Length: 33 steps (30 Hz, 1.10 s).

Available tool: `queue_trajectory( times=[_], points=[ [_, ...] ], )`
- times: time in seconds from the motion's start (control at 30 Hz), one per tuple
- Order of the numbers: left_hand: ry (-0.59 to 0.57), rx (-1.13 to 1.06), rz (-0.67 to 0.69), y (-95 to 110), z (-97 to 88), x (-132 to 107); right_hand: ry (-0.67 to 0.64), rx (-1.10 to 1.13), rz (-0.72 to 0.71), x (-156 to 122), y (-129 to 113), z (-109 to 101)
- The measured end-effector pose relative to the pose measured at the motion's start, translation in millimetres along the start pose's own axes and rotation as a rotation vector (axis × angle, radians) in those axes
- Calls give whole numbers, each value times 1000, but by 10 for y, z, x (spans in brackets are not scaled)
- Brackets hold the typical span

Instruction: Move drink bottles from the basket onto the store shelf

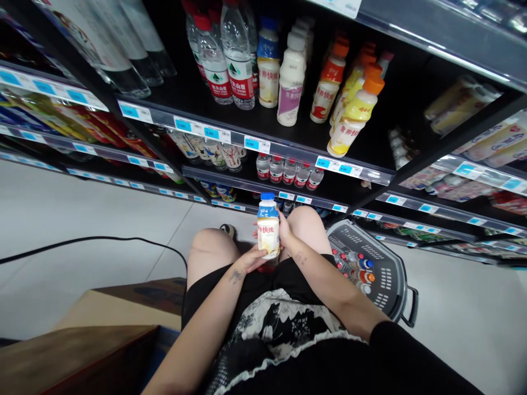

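Observation:
Between my knees I hold a blue-capped drink bottle [268, 233], upright, with a cream label and red lettering. My left hand [252, 259] grips its lower part from the left. On the other side my right hand [285, 226] is closed round it, its fingers partly behind the bottle. A matching blue-capped bottle [268, 77] stands on the shelf ahead, beside a white-capped bottle with a purple label [290, 88]. Further right are orange-capped bottles [353, 118], and to the left stand red-capped water bottles [239, 66].
A grey basket [391, 263] with several bottles lies at my right by the shelf foot. An opened cardboard box [107, 323] is at my left, and a black cable [123, 238] crosses the floor. Price tags line the shelf edge [296, 151]; small water bottles [290, 171] stand below.

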<state>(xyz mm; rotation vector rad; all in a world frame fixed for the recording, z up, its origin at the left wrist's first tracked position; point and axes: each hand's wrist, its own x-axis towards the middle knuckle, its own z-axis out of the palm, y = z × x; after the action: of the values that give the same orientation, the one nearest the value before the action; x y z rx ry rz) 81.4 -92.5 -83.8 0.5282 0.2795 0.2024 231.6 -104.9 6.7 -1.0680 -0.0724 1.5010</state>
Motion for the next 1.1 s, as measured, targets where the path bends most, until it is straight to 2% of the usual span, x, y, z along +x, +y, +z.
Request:
queue_trajectory(
  times=[0.57, 1.1],
  points=[
    [6, 13, -1, 43, 88, -12, -12, -5, 23, -37, -56, -5],
    [11, 3, -3, 25, 45, -15, 24, -7, 46, -34, -25, 20]
  ],
)
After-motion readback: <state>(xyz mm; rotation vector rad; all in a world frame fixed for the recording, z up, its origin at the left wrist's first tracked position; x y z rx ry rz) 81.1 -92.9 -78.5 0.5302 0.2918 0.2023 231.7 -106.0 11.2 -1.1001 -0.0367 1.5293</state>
